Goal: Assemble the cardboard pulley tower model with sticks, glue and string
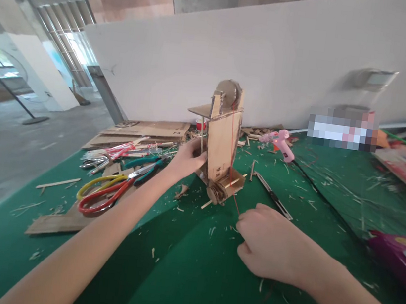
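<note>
A cardboard model [219, 146] stands upright on the green table, with a round cardboard wheel [227, 93] at its top and a box-like base with sticks at the bottom. My left hand [190, 159] grips the model's left side, its fingertips partly hidden behind it. A red string [233, 136] runs from the wheel down the front, past the base, to my right hand [264, 237]. That hand is closed in a fist around the string's end, to the right of the base and nearer to me.
Red-and-yellow-handled scissors [107, 194] and cardboard pieces [61, 220] lie at left. A pink glue gun [281, 143] with a black cord and a utility knife [274, 196] lie at right. A purple object [396, 257] sits at the right edge. Scraps dot the green table [179, 278]; a white partition [282, 62] stands behind.
</note>
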Available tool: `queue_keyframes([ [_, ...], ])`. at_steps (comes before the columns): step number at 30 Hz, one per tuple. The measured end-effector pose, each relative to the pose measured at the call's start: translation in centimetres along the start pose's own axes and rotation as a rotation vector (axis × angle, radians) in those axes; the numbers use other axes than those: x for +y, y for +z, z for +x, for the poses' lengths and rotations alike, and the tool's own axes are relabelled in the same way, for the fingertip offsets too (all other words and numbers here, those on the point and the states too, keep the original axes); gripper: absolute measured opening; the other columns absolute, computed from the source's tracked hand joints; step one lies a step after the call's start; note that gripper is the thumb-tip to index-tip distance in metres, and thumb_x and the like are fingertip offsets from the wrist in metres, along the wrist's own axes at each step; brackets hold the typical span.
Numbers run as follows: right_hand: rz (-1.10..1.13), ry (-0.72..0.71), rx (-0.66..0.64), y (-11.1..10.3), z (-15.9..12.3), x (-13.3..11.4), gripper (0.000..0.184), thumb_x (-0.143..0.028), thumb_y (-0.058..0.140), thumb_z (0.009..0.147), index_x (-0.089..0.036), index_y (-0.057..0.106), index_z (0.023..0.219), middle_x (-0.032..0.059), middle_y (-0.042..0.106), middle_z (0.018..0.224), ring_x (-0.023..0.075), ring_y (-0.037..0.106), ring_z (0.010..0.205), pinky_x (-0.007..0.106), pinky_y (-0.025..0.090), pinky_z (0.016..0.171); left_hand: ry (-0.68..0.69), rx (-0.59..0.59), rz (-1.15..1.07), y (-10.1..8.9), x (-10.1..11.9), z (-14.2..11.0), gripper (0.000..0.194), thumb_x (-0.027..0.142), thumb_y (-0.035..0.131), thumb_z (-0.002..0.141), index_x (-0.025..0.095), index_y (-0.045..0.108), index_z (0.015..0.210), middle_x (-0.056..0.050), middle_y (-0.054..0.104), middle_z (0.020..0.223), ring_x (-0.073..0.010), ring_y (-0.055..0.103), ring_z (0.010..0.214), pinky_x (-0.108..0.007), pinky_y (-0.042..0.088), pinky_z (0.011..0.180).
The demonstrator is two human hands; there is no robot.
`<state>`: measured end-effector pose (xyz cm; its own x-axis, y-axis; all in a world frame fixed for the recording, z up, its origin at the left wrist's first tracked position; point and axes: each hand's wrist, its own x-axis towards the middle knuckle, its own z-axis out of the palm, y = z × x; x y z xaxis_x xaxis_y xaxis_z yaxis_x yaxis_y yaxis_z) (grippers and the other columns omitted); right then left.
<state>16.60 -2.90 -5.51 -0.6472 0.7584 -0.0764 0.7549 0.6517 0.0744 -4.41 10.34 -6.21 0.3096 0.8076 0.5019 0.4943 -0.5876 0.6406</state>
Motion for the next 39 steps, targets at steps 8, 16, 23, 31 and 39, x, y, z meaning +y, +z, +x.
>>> queue_keyframes([
  [8, 0.354, -0.046, -0.024, -0.6, -0.6, 0.0, 0.016, -0.015, 0.046, 0.065, -0.018, 0.034, 0.055, -0.0002, 0.051, 0.061, 0.0109, 0.04, 0.056, 0.028, 0.022, 0.051, 0.016, -0.03, -0.032, -0.4, -0.1, 0.3, 0.031, 0.023, 0.051, 0.082, 0.019, 0.061, 0.111, -0.006, 0.066, 0.107, -0.0232, 0.059, 0.102, -0.036, 0.048, 0.085],
  [16, 0.557, -0.09, -0.089, -0.6, -0.9, -0.2, 0.013, -0.013, 0.047, 0.064, -0.019, 0.038, 0.058, -0.0016, 0.052, 0.065, 0.0107, 0.042, 0.061, 0.026, 0.025, 0.051, 0.168, 0.422, 0.175, -0.6, -0.6, -0.4, 0.039, 0.018, 0.061, 0.074, 0.02, 0.048, 0.111, -0.006, 0.056, 0.096, -0.0166, 0.055, 0.081, -0.031, 0.047, 0.07],
  [23, 0.565, -0.095, -0.12, -0.3, -0.7, -0.1, 0.013, -0.016, 0.047, 0.064, -0.018, 0.038, 0.056, -0.0017, 0.052, 0.065, 0.0093, 0.04, 0.056, 0.026, 0.027, 0.051, 0.572, 0.696, 0.307, -2.9, 4.5, -0.8, 0.01, 0.022, 0.05, 0.086, 0.021, 0.048, 0.095, 0.0, 0.048, 0.078, -0.0122, 0.048, 0.065, -0.027, 0.04, 0.06],
  [31, 0.524, -0.104, -0.139, -0.6, -0.7, 0.0, 0.015, -0.018, 0.048, 0.066, -0.019, 0.035, 0.057, -0.0013, 0.048, 0.064, 0.0101, 0.037, 0.057, 0.026, 0.027, 0.052, 0.422, -0.505, 0.708, -3.0, 13.0, -4.1, 0.019, 0.024, 0.043, 0.092, 0.023, 0.06, 0.084, 0.001, 0.062, 0.069, -0.0123, 0.055, 0.057, -0.026, 0.031, 0.049],
  [39, 0.534, -0.092, -0.13, -0.4, -1.0, 0.0, 0.018, -0.015, 0.048, 0.065, -0.019, 0.033, 0.055, -0.0008, 0.047, 0.062, 0.0096, 0.035, 0.052, 0.027, 0.024, 0.05, 0.406, -0.568, 0.925, 2.1, 8.8, -4.8, 0.011, 0.017, 0.058, 0.08, 0.019, 0.06, 0.09, -0.004, 0.066, 0.074, -0.0228, 0.064, 0.069, -0.033, 0.044, 0.06],
])
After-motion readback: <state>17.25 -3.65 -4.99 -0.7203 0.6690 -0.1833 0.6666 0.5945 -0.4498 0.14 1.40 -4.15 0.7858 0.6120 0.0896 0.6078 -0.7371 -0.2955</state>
